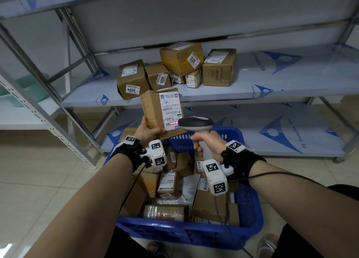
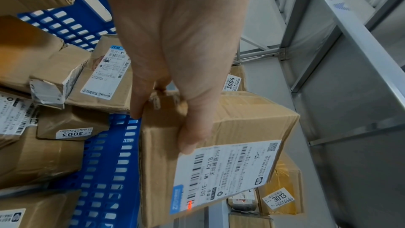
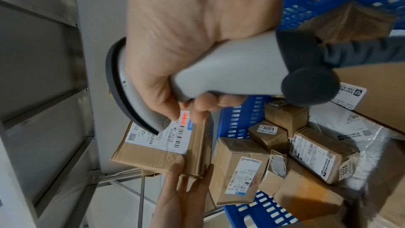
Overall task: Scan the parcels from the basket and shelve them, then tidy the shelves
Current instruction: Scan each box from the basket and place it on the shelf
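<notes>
Red scanner light is falling across a barcode at the lower edge of the white shipping label (image 1: 171,111) on the brown parcel (image 1: 155,110), which the left hand (image 1: 145,130) is holding up above the far end of the blue basket (image 1: 250,215), in front of the shelf (image 1: 272,79). That grip is clamping the parcel's lower corner, thumb on the labelled face and fingers behind. Printing on the label is reading "501E- M1 A21B", with a QR code in one corner. The right hand (image 1: 207,145) is wrapping its grip fully round the grey handle of the barcode scanner (image 1: 196,123), whose dark head is pointing at the label from just beside it. More cardboard parcels are lying heaped in the basket; one small one is showing a sticker "3003" (image 3: 268,128). On the middle shelf, boxes are sitting in a loose cluster, stickered "3004" (image 1: 132,89), "3005" (image 1: 162,78) and "3013" (image 1: 193,59), and one is carrying the printed word "HYNAUT" (image 1: 222,74). Blue lettering on the shelf film is reading "PE Protective Film".
</notes>
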`<control>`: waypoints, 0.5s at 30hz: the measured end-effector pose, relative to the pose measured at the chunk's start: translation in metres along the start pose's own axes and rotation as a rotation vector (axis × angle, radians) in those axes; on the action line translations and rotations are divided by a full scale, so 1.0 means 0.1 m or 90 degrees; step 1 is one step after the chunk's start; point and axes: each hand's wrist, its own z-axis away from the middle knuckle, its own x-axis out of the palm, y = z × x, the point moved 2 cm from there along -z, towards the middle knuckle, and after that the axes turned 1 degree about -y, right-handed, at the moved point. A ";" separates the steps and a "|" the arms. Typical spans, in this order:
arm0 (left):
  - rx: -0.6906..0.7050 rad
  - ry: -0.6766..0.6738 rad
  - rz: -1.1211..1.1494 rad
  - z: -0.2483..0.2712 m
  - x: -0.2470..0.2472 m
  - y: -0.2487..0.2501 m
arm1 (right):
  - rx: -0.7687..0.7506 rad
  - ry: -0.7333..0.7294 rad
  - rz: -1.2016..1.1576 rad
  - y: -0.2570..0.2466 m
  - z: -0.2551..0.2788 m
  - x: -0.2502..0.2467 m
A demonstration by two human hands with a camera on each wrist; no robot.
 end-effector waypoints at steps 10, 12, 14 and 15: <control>-0.010 0.005 -0.011 -0.02 0.00 0.02 | 0.014 -0.009 0.010 -0.01 -0.02 -0.02; -0.011 0.006 -0.009 -0.01 0.00 0.01 | 0.011 -0.008 0.006 -0.01 -0.02 -0.02; -0.009 0.008 -0.003 -0.01 0.00 0.01 | 0.006 -0.010 0.002 -0.01 -0.01 -0.02; -0.008 0.008 -0.002 -0.01 0.00 0.01 | 0.003 -0.010 -0.001 -0.01 0.00 -0.02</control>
